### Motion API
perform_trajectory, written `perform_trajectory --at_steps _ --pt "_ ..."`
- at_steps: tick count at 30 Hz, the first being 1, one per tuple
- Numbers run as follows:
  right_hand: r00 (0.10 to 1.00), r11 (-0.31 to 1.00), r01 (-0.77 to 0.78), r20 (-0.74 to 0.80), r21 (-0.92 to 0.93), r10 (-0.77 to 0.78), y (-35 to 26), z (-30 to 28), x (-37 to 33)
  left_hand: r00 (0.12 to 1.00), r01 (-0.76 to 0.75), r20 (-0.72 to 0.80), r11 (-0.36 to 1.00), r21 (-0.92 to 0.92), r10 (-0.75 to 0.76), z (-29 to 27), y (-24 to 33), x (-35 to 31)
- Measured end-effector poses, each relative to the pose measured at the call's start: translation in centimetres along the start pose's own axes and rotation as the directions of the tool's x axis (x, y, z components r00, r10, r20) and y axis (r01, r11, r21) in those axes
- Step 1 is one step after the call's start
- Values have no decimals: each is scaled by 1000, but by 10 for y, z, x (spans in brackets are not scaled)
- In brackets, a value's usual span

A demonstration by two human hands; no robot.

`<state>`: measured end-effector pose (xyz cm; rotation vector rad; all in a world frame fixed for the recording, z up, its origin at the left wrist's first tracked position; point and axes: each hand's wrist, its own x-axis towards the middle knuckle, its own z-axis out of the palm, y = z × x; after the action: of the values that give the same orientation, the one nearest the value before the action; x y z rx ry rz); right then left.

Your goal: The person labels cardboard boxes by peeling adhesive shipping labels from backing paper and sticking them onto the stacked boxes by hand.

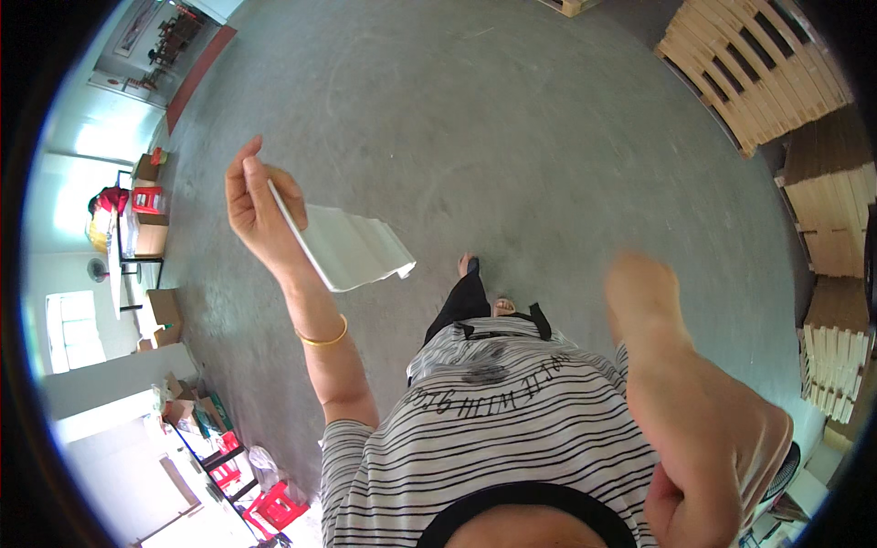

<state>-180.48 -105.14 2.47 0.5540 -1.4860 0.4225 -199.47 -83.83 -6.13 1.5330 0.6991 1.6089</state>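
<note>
My left hand (263,203) is held out at the left, over the floor, with a gold bangle on its wrist. It grips a thin white sheet (356,245) by one edge, between thumb and fingers. Creases run along the sheet, and its far corner curls up; I cannot tell whether it is paper or plastic. My right arm is bent, bringing my right hand (717,466) close at the lower right. The fingers of that hand are curled in, and whatever may be inside them is hidden.
Grey concrete floor (512,119) spreads around me. Wooden pallets (754,68) and stacked timber (831,210) line the right side. At the left stand a table (116,265), cardboard boxes (164,315) and a red plastic stool (276,510).
</note>
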Motion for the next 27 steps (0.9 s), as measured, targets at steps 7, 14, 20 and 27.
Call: perform_trajectory --at_steps 7,14,20,27 --pt "610 341 -737 -359 -583 706 96 -186 -128 994 6 -107 985 -175 -25 116 -90 108" --pt "366 21 -905 -750 -426 552 189 -325 -217 993 37 114 995 -92 -26 241 -168 232" --pt "35 210 -976 -899 64 436 197 -521 -170 663 368 739 912 -184 -119 292 -293 358" --pt "98 341 -939 -922 39 375 216 -775 -130 374 463 764 820 337 -526 391 -407 418"
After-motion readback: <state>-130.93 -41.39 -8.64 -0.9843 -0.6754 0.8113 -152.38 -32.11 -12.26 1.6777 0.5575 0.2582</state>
